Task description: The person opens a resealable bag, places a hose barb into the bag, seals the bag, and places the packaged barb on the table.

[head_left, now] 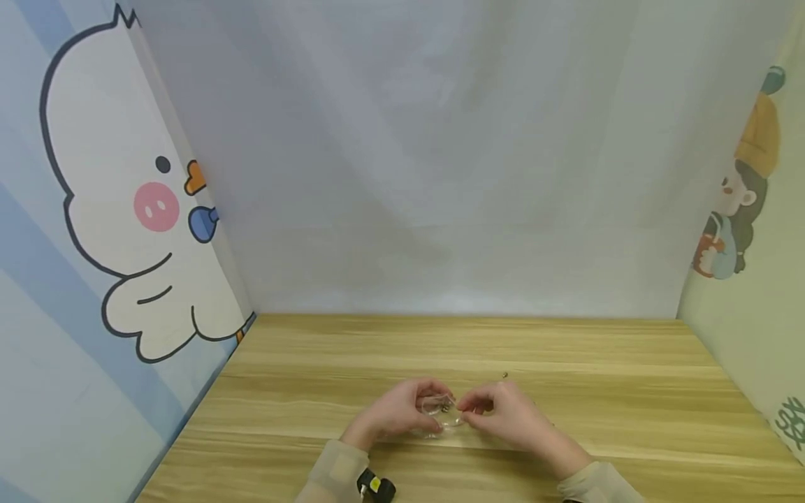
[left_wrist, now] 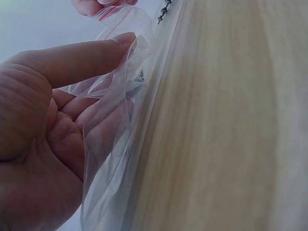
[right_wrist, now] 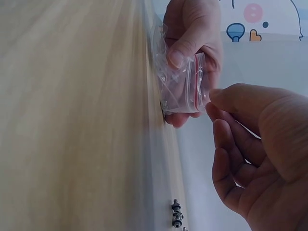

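Crinkled clear bag (right_wrist: 179,91); wood-grained tabletop (head_left: 302,356)

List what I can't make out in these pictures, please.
Small dark metal pieces seen through the clear, red-striped plastic zip bag: left wrist view, plastic folds blur their shape and number.
Row of small silver-and-black metal pieces: right wrist view, bottom edge cuts it short.
Bare right hand: left wrist view, top edge cuts off all but some fingers.

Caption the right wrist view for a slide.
Left hand holds a clear bag; right hand pinches its red-striped end; small metal parts lie on the table.
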`<state>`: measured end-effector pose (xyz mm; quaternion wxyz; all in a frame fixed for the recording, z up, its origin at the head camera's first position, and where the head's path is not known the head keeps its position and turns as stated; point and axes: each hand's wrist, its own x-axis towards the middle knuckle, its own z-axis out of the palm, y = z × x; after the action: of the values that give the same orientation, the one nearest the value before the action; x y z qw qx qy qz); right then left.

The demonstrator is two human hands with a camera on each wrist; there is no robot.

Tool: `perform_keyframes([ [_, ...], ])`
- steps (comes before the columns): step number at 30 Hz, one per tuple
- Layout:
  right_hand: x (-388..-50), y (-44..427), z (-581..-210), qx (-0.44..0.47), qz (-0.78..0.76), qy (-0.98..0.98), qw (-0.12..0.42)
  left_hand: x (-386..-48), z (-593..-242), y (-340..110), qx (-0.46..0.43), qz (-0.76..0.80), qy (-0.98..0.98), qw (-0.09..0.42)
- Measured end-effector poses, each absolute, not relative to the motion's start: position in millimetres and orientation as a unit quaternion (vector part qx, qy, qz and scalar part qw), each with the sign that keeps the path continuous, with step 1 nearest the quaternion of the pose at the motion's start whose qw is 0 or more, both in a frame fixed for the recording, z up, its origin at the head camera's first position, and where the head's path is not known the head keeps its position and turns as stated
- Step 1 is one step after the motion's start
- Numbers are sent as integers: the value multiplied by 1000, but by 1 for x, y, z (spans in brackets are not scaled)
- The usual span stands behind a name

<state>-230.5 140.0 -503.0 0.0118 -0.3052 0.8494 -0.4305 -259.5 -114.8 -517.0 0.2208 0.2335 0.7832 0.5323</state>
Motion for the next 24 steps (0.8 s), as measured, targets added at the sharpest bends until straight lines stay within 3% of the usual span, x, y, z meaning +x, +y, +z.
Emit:
perform_keyframes([
  [9,-216,141,-491,-295,-429,854,-9,-251,-514,-122,241,531,779,229],
  [24,-233,177,-488,-255,-451,855,2,-255,-515,-118,234,532,785,216],
])
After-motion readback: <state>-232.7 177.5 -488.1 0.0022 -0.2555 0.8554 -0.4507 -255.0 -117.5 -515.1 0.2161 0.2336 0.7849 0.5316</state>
